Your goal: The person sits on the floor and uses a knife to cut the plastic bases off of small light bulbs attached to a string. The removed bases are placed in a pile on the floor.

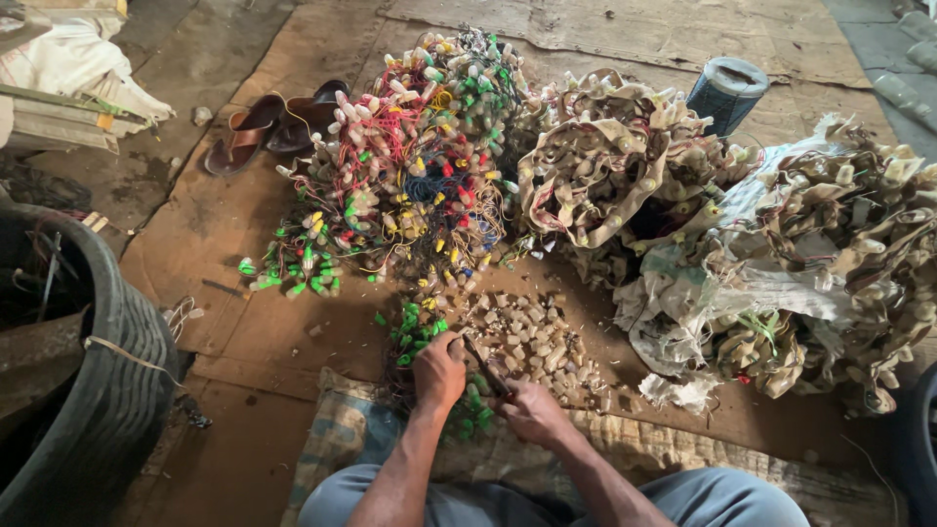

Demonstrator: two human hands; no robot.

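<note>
Gripping a green-capped wired piece (429, 337) in your closed left hand (439, 371), you steady it above the loose pale caps (532, 337) so your right hand (532, 412), clenched around the dark cutter (485, 367), can reach it.

At the frame's centre a tangled heap of wired bulb holders (410, 166) lies on the floor mat (244, 322), with sandals (268, 127) to its upper left, a tub (88, 390) at the left edge, sacks of bundled holders (781, 263) to the right, and loose cut pieces (532, 337) just below, before both hands.
</note>
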